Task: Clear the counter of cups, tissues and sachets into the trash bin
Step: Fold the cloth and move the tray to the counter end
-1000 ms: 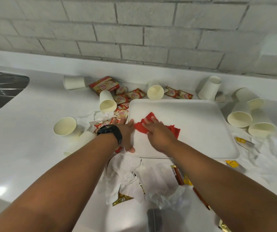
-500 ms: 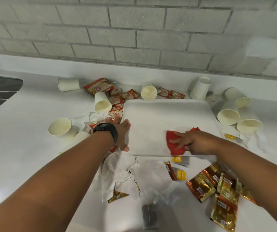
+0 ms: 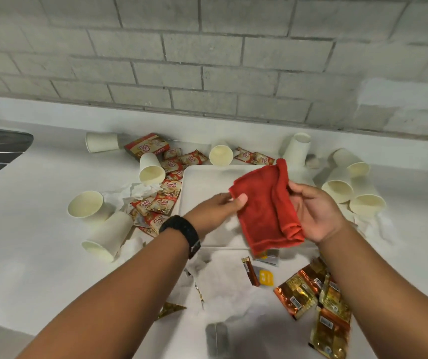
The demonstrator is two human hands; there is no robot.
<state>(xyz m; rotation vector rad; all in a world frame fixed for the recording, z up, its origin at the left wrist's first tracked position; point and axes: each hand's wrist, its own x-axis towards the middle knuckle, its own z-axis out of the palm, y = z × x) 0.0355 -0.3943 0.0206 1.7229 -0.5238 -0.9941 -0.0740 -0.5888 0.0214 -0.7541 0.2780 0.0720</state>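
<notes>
Cups (image 3: 151, 169), paper and pale, lie tipped around the white tray (image 3: 202, 182) on the surface; crumpled tissues (image 3: 135, 189) and glossy sachets (image 3: 165, 202) sit left of and below it. Above the tray, left hand (image 3: 214, 207) pinches a soft red cloth (image 3: 266, 206); right hand (image 3: 313, 211) cradles its folded edge, fingers curled. Advisable: fold flat, then set aside.

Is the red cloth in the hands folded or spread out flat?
Folded. The red cloth is doubled over, with a rolled edge on its right side, held between the left hand and right hand above the tray.
</notes>
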